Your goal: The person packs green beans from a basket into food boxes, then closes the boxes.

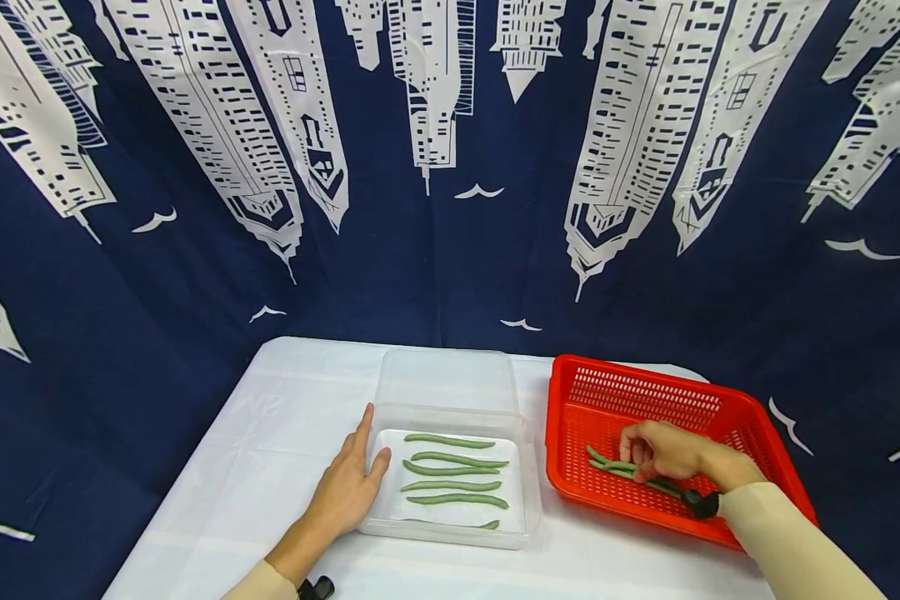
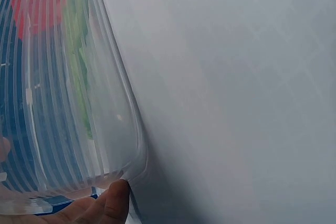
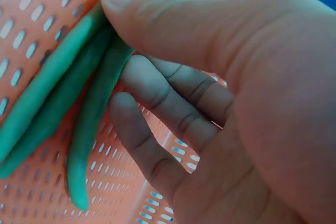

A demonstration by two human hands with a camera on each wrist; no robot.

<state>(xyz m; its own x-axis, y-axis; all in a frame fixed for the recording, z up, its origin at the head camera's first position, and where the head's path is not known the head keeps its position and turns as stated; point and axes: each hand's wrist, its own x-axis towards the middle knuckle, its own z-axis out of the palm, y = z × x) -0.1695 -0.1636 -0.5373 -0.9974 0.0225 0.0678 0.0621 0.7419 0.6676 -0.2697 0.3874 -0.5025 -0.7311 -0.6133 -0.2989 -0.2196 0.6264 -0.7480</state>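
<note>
**Green beans taken up in the red basket**

The right hand (image 1: 663,450) is placed inside the red basket (image 1: 645,398), and a few green beans (image 3: 79,98) are pinched between its thumb (image 3: 173,19) and the curled fingers (image 3: 157,108). The beans lie on the perforated floor of the basket, near its left wall. They are judged to be light, thin and fairly stiff, with a smooth skin that may slip; a sharp bend could snap them. It is best that they are held near the middle, so that the ends do not droop or catch in the holes.

The left hand (image 1: 348,487) is laid flat on the white table (image 1: 270,417), its fingers straight, the thumb touching the left edge of the clear plastic container (image 1: 450,379). Nothing is gripped by it.

In the container, five beans (image 1: 453,480) are laid in parallel rows on a white sheet. The raised walls of the basket and of the container stand between the two places. A dark blue curtain (image 1: 450,167) with white towers is hung behind the table.
</note>
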